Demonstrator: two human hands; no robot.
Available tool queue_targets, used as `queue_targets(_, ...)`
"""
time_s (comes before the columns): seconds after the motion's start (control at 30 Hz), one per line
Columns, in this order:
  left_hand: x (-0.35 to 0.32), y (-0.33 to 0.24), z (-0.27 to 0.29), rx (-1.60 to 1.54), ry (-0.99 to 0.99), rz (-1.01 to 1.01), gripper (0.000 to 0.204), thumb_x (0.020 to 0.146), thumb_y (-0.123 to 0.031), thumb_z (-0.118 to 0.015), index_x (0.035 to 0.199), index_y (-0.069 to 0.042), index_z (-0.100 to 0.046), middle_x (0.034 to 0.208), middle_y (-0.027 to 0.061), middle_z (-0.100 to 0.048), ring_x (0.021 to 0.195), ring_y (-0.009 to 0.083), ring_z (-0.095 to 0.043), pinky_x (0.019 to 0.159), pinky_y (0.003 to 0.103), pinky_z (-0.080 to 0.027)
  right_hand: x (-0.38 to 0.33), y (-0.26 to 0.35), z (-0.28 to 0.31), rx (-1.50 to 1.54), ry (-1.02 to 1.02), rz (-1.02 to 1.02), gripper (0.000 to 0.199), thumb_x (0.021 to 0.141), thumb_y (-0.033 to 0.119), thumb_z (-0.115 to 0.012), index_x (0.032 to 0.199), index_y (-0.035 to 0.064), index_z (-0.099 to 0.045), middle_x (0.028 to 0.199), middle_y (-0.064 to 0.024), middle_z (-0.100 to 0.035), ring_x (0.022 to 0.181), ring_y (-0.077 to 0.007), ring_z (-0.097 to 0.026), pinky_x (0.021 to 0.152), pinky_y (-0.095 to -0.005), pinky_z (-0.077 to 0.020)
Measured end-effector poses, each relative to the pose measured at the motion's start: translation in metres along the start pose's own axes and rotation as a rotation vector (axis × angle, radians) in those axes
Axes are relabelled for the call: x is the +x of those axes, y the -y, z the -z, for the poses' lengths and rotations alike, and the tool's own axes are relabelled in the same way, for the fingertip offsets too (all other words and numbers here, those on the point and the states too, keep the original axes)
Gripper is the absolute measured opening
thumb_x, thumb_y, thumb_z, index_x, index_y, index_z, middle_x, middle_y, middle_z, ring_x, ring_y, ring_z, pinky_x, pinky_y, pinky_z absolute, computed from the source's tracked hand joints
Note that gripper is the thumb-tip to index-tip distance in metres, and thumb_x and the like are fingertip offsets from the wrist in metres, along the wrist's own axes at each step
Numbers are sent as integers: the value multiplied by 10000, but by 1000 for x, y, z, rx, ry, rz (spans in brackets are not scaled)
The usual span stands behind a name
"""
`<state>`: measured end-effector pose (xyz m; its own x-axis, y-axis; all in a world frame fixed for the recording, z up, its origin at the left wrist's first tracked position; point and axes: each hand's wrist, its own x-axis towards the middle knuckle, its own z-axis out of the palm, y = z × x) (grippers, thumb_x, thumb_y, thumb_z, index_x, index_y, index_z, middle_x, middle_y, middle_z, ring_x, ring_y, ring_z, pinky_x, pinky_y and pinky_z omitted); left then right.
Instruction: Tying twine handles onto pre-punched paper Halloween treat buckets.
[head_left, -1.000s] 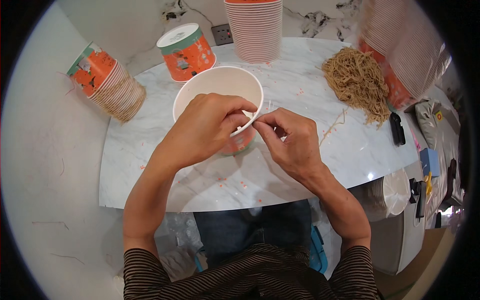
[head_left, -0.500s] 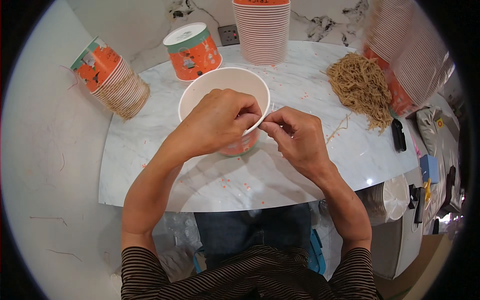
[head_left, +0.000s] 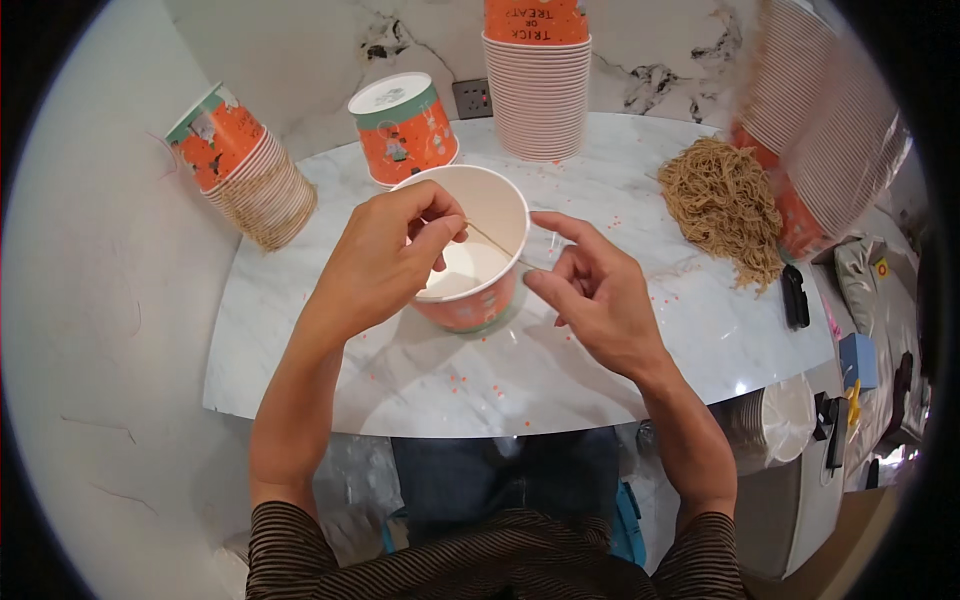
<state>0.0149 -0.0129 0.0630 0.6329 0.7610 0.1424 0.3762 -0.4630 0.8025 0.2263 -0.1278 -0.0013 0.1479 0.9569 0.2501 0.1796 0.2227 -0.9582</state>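
In front of me stands a paper bucket [head_left: 468, 312], white inside, with an orange and green printed outside. My left hand [head_left: 385, 245] is over its opening, thumb and forefinger pinching a thin tan cord [head_left: 490, 238]. The cord runs taut from that pinch to the bucket's right wall just under the rim, and a short end shows outside. Whether it passes through a hole is too small to tell. My right hand [head_left: 600, 290] is at the outside of that wall, forefinger stretched out by the rim and thumb apart from it, near the cord's end.
Behind stands an upturned bucket [head_left: 405, 135], beside a tall bucket stack [head_left: 540, 100]. Another stack with cords hanging from it [head_left: 250, 180] leans at left. At right lie a heap of tan cords [head_left: 722, 205], bagged buckets [head_left: 835, 150] and a black object [head_left: 796, 296]. Orange bits dot the marbled table [head_left: 590, 390].
Both hands were pinching at the bucket's right rim. Now my left hand has drawn back leftward with the cord stretched out, and my right fingers have spread. The view has shifted slightly.
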Motion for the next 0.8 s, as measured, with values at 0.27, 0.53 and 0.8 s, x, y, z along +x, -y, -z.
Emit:
queue_targets(0.27,-8,-11,-15,-142,-34,-131,158,1043,-135,-605,1087,10,-651,997,49,-716,766,66,-617,578,224,-513,19,-3,-23,-115,-95,166,198,939,149,-734,990,-37,-781,680,-61,-681,610,-71,-538,562,-282,-441)
queue_targets(0.53,-10,7,-18,58,-98,-80,324,981,-221,-731,1162,40,-672,1054,75,-701,879,122,-658,652,256,-596,16,-11,-33,-45,-210,177,176,948,116,-720,978,-49,-772,718,-57,-703,652,-61,-571,579,-262,-461)
queue_targets(0.8,-9,-5,-29,195,-139,-126,232,940,-198,-768,987,28,-790,911,102,-773,809,153,-685,736,315,-541,15,-21,-36,-53,-270,267,130,944,81,-739,1009,-28,-767,750,-58,-700,647,-61,-565,574,-253,-455)
